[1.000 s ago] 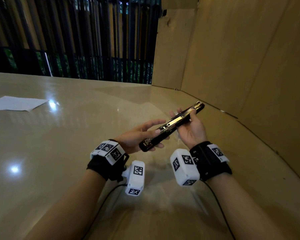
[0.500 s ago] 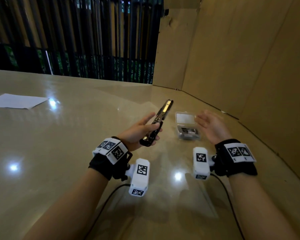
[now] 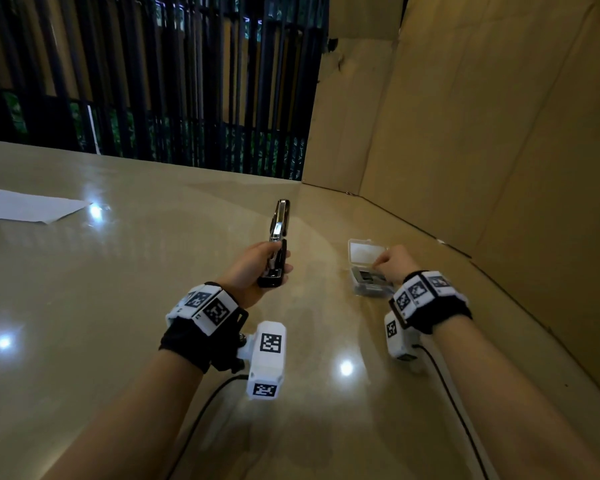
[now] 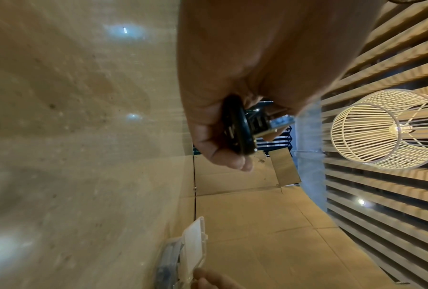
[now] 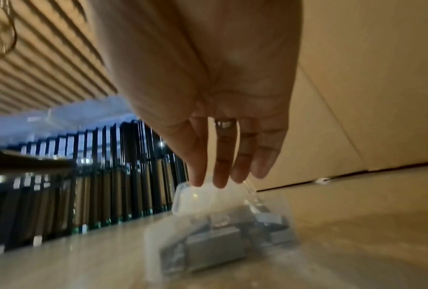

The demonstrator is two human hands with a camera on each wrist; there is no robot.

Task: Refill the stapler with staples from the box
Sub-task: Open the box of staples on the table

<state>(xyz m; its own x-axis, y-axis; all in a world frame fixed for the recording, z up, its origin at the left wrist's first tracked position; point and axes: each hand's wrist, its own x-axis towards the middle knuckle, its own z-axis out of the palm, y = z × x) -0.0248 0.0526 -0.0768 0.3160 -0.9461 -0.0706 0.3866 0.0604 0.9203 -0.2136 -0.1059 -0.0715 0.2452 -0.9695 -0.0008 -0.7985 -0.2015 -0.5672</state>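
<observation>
Item: stapler (image 3: 277, 251), black with its bright metal magazine channel showing, held above the table (image 3: 118, 306) in the left hand (image 3: 253, 268), whose fingers curl round its near end; long axis runs near-to-far, far end tipped slightly upward. Item: clear staple box (image 3: 368, 268), lid raised, on the table well to the right, the right hand (image 3: 394, 263) above it with fingers straight and nothing held. Risks, as judged: the loosely piled staple strips (image 5: 215, 244) may snap when pinched, or the light box may skid or tip under the fingertips.

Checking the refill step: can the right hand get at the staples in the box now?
Probably yes. The box lies open on the table, and the right hand hovers over the staples with straight fingers and nothing between.
</observation>
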